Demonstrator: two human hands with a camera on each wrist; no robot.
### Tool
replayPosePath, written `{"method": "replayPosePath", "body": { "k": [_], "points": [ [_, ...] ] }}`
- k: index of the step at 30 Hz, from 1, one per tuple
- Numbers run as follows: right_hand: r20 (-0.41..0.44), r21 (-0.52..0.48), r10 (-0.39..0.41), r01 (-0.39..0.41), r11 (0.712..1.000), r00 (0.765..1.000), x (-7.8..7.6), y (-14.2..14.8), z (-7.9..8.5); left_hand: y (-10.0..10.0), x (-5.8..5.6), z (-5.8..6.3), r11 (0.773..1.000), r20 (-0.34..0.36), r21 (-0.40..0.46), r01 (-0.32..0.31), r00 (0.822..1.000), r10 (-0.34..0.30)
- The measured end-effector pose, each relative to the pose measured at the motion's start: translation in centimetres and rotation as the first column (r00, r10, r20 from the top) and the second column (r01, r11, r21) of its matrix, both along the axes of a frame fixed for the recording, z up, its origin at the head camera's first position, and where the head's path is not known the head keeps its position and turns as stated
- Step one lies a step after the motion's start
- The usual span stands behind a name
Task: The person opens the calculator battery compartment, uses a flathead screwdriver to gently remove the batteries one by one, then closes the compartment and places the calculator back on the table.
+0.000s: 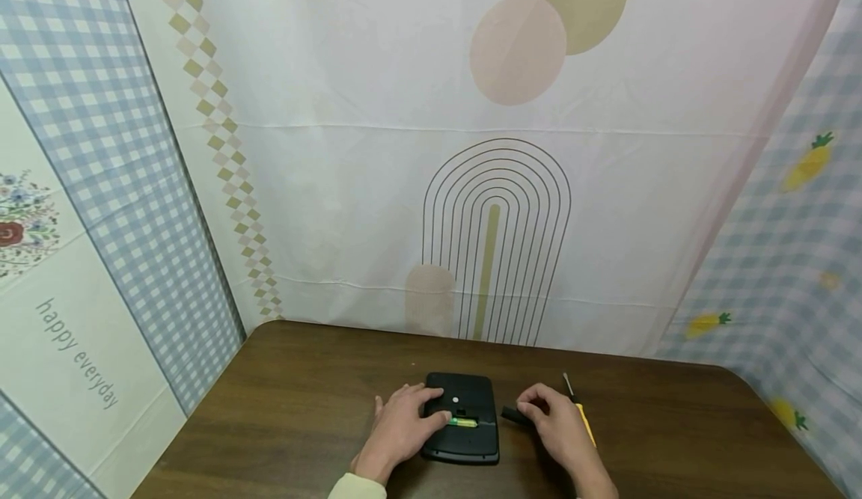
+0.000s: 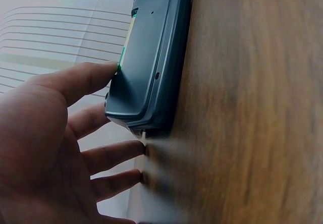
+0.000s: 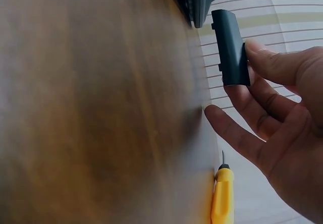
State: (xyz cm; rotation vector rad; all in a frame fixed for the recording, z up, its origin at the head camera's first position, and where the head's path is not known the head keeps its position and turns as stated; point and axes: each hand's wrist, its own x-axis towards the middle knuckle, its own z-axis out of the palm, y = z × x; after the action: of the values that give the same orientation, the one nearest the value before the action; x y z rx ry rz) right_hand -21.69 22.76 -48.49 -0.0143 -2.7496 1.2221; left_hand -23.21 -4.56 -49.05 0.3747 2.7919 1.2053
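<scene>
A black flat device (image 1: 465,444) lies on the table with its underside up and its battery compartment uncovered. A green and yellow battery (image 1: 465,423) sits in that compartment. My left hand (image 1: 402,424) is at the device's left side; its thumb touches the battery's left end and another fingertip rests on the casing. In the left wrist view, the other fingers extend beside the edge of the casing. Just right of the device, my right hand (image 1: 560,423) pinches a small black battery cover (image 3: 232,47) between thumb and fingers. Small tabs show along one edge of the cover.
A yellow-handled screwdriver (image 1: 584,418) lies on the table just beyond my right hand, its tip pointing away. The brown wooden table (image 1: 323,387) ends at a patterned cloth (image 1: 350,207) hanging behind it. More patterned cloths hang at both sides.
</scene>
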Motion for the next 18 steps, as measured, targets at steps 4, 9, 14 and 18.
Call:
{"method": "replayPosePath", "body": {
  "k": [4,9,14,18],
  "points": [
    [-0.005,-0.002,0.007,-0.007,1.000,1.000,-0.05,0.24,0.13,-0.05,-0.03,-0.05,1.000,0.002,0.002,0.002,1.000,-0.002],
    [0.002,-0.009,0.028,-0.028,1.000,1.000,-0.12,0.37,0.14,-0.06,0.00,-0.01,1.000,-0.002,0.005,0.000,1.000,0.000],
    [0.010,0.014,0.049,-0.049,0.999,0.999,-0.06,0.55,0.19,-0.05,0.03,0.02,1.000,0.000,0.007,-0.001,1.000,0.001],
    [0.021,0.035,0.063,-0.064,0.997,0.998,-0.08,0.72,0.09,-0.01,0.03,0.02,1.000,0.004,0.003,-0.001,1.000,0.001]
  ]
}}
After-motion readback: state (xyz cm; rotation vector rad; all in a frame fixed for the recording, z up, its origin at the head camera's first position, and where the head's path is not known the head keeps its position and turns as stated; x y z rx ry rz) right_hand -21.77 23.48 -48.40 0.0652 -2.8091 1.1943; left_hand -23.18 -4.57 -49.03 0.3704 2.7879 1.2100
